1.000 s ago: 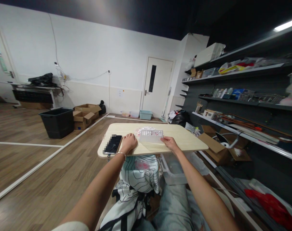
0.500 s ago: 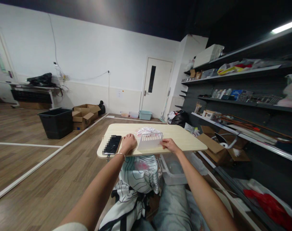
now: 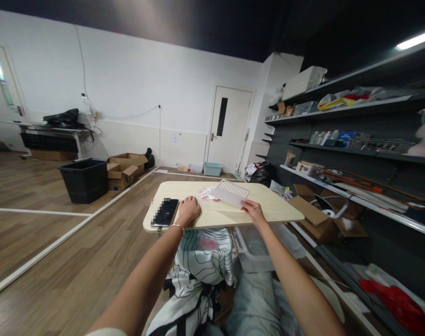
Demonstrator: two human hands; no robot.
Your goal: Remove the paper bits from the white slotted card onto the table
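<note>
Tray has tipped up off the bench, right grip closed on its corner, baring the pile; left grip rests fisted beside the phone.

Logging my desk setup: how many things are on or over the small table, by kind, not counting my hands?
Phone: 1
White slotted tray, held by the right hand: 1
Pile of small pink-and-white pieces: 1 (pieces too small to count)
Total: 3
</note>
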